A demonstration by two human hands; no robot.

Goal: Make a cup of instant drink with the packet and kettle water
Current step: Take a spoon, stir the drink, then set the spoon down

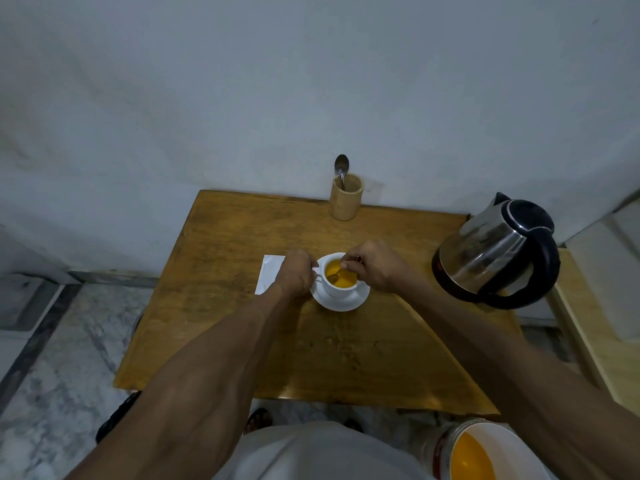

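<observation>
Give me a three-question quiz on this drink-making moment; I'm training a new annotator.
1. True or false: the kettle is being poured.
2. Which hand holds the spoon in the cup?
3. Where does the spare spoon stand: A) bamboo holder, B) saucer, C) bucket?

Key: 1 false, it stands on the table. 2 right hand; the left hand steadies the cup's handle. 3 A.

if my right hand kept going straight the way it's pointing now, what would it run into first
Probably the left hand. The right hand points leftward across the cup, holding a spoon in the drink; depth is uncertain.
</observation>
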